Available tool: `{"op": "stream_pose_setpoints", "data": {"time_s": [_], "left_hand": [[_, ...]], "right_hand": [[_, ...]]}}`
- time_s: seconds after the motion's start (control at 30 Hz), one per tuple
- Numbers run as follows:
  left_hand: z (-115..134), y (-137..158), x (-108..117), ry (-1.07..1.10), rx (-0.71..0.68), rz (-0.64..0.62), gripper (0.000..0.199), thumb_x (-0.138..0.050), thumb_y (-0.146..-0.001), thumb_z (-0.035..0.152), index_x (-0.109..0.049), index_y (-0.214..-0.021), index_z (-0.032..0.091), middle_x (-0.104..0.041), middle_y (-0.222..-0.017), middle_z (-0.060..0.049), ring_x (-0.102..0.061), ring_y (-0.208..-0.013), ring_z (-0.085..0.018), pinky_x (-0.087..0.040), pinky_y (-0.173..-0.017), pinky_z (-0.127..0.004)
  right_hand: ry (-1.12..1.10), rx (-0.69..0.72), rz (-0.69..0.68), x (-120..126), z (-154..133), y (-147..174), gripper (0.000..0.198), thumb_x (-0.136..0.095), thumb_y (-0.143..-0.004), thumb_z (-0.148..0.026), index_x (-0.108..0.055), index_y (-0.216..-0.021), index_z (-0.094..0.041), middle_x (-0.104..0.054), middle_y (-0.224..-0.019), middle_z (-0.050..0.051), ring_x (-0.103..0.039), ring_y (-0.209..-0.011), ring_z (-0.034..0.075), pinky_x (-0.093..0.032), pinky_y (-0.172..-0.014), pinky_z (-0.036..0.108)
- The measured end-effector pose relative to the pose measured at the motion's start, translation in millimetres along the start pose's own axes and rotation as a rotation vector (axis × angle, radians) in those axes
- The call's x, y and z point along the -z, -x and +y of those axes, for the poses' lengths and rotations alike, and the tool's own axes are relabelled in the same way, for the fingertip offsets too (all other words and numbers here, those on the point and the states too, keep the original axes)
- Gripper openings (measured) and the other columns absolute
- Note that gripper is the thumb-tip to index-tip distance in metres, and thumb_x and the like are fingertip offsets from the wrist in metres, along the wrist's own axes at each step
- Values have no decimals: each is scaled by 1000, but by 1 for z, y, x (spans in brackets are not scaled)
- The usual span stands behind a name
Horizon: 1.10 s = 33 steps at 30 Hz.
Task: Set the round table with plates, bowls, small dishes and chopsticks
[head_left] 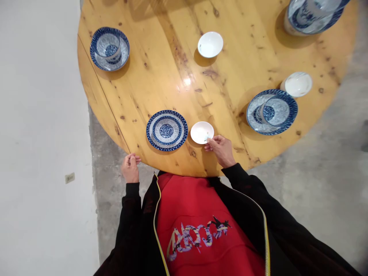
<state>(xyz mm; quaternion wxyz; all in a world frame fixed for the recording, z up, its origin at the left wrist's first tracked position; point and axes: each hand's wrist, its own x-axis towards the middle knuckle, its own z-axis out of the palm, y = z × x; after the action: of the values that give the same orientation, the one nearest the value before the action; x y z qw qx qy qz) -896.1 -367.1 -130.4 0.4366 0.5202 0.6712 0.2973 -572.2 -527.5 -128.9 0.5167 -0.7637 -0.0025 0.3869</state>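
Note:
My right hand (220, 149) pinches the near right rim of a small white dish (201, 132) between thumb and fingers. The dish bears a faint bluish print near my fingertips and is at the table's near side. Just left of it lies a blue-and-white patterned plate (181, 142), with what looks like a smaller matching piece (166, 130) centred on it. At the table's left near edge is my left hand (131, 167), its fingers loosely curled together with nothing visible in them.
The round wooden table (161, 92) also holds a blue-and-white plate with a bowl (114, 57) at left, another such bowl (276, 111) at right, a white bowl (210, 45) farther back, a white cup (297, 84) and stacked dishes (313, 17). A white wall (43, 115) stands left.

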Motion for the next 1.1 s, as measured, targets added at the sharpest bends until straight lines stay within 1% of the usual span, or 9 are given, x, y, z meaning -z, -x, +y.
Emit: {"op": "stream_pose_setpoints", "data": {"time_s": [0.17,0.33,0.53,0.73,0.83,0.9,0.97,1.03,1.1], "left_hand": [[2,-1,-1,8,-17,-17,24,-55,-87,37,-67,-91,16,-73,-74,-3,-71,-63,-14,-57,-63,-26],[9,0,-10,14,-33,-40,22,-55,-87,36,-66,-89,16,-73,-73,-3,-70,-63,-14,-58,-64,-26],[10,-2,-15,37,-24,-71,22,-56,-87,36,-67,-90,16,-73,-73,-3,-70,-63,-13,-58,-63,-26],[12,-5,-19,29,-15,-63,24,-56,-86,37,-66,-89,16,-73,-74,-4,-69,-62,-13,-59,-63,-26],[13,-6,-20,25,-8,-68,26,-56,-86,39,-66,-91,16,-73,-74,-4,-70,-62,-13,-59,-64,-27],[13,-6,-20,14,-5,-68,27,-55,-87,40,-66,-91,16,-73,-75,-4,-70,-63,-13,-59,-65,-27],[12,-7,-19,7,-1,-57,28,-55,-86,40,-65,-91,15,-72,-75,-4,-70,-63,-13,-59,-65,-26],[10,-9,-16,-2,6,-41,28,-55,-85,40,-65,-91,15,-72,-75,-4,-70,-63,-13,-59,-66,-27],[7,-11,-13,-16,13,-26,28,-54,-85,40,-65,-92,15,-72,-76,-4,-70,-63,-13,-59,-66,-27]], "right_hand": [[-33,-28,14,-2,-1,3,32,-86,-75,-29,-56,-71,-19,-69,-60,2,-64,-46,13,-54,-44,21],[-64,-93,0,-4,-6,9,32,-86,-74,-24,-56,-67,-19,-68,-58,3,-63,-46,12,-54,-42,19],[-96,-169,-12,-3,-7,15,29,-85,-73,-21,-57,-65,-18,-68,-59,4,-62,-47,11,-53,-43,18],[-124,-187,1,-4,-6,20,28,-84,-71,-21,-58,-63,-17,-67,-57,4,-61,-46,11,-52,-41,18],[-93,-186,-6,0,-6,22,29,-84,-74,-25,-59,-64,-17,-67,-57,3,-60,-45,11,-52,-42,19],[-49,-161,20,8,-10,21,27,-81,-79,-27,-60,-64,-18,-66,-56,2,-58,-44,11,-51,-41,19],[-12,-87,70,18,-20,15,25,-76,-84,-25,-61,-66,-18,-65,-56,2,-57,-43,10,-49,-41,19],[5,17,119,26,-40,4,24,-69,-88,-18,-61,-66,-18,-64,-56,2,-56,-43,11,-49,-41,20],[18,116,152,29,-66,-12,25,-63,-90,-10,-60,-66,-17,-62,-55,1,-55,-43,11,-48,-42,20]]}}
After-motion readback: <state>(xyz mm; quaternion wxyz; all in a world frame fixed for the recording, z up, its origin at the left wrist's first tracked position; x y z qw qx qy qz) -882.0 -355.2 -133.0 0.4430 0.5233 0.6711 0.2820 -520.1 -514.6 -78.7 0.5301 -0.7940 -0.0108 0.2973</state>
